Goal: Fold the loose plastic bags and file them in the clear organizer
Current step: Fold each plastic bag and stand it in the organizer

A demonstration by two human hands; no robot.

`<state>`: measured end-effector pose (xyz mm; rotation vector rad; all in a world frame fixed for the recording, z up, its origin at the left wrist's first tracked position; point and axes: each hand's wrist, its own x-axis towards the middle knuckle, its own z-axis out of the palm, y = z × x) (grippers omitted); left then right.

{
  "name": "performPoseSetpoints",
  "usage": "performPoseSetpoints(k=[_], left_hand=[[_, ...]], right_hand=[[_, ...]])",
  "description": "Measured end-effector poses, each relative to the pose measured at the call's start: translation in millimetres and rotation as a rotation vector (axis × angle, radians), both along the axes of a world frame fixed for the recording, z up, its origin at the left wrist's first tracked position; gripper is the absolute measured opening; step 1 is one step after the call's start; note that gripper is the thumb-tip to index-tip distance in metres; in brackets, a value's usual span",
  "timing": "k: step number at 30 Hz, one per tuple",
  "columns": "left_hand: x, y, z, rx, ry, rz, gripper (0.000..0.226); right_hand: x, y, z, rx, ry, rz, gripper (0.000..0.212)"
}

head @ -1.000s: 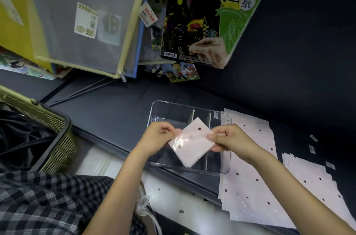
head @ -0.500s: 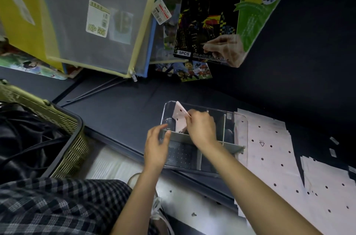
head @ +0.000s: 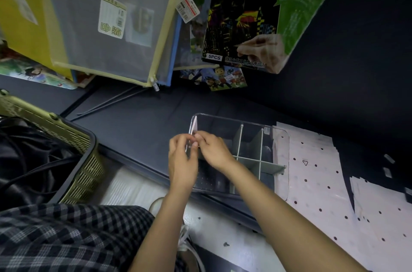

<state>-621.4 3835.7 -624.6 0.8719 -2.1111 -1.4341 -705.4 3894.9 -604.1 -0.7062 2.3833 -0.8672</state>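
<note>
Folded bag [head: 193, 125] now upright against clear organizer [head: 287, 160] left wall, left hand [head: 181, 160] risen to pinch it alongside right hand [head: 213, 149], loose bags [head: 312, 171] at 3 o'clock, basket [head: 73, 160] at 9 o'clock.

single head view, looks forward-down, close over hands and clear organizer [head: 240, 160] on dark shelf.

Both hands meet at the clear organizer's [head: 279, 160] nine o'clock wall: the left hand [head: 181, 160] and right hand [head: 213, 149] pinch a folded bag [head: 193, 125] standing upright against it. Flat dotted bags [head: 316, 173] lie at three o'clock, a green basket [head: 73, 149] at nine.
</note>
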Motion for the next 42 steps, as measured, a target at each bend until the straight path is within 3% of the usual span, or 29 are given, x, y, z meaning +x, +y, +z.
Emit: performPoseSetpoints(k=[2,7,13,15,19,24,27,31,34,38,40,42], left_hand=[[-1.5,1.9,0.0,-0.055,-0.034,-0.031,0.009],[0.2,4.6,-0.7,-0.105,-0.102,-0.042,0.033],[-5.9,15.9,8.5,-0.198,-0.202,-0.057,0.033],[-9.2,28.1,15.7,-0.299,-0.209,-0.049,0.031],[-15.1,76.5,28.2,-0.534,-0.016,-0.2,0.022],[-4.0,159.1,5.3,-0.563,-0.003,-0.741,0.027],[8.5,172.8,-22.8,-0.589,-0.178,-0.86,0.043],[13.8,165.2,-31.9,-0.648,-0.202,-0.891,0.041],[14.3,162.5,-30.3,-0.636,-0.213,-0.865,0.036],[16.4,157.2,-27.4,-0.611,-0.181,-0.852,0.037],[14.8,156.3,-22.9,-0.554,-0.165,-0.814,0.044],[8.4,160.0,-15.0,-0.489,-0.131,-0.741,0.028]], right_hand=[[-1.7,4.9,-0.2,-0.037,-0.06,0.037,0.037],[2.0,40.3,7.3,-0.148,-0.03,0.004,0.035],[3.2,174.3,17.3,-0.267,0.066,-0.205,0.031],[0.8,233.1,16.0,-0.197,0.12,-0.288,0.029],[7.2,335.0,2.3,0.121,0.164,-0.339,0.039],[40.5,403.1,-31.8,0.46,0.121,0.012,0.084],[58.1,417.9,-43.6,0.43,0.266,0.095,0.068],[64.7,419.8,-48.1,0.268,0.519,0.095,0.036],[59.0,421.5,-46.7,0.221,0.395,0.023,0.016],[45.0,419.3,-35.6,0.362,0.137,0.028,0.024],[32.7,415.2,-17.8,0.303,-0.038,0.067,0.012],[14.0,414.0,2.3,0.252,-0.19,0.095,0.023]])
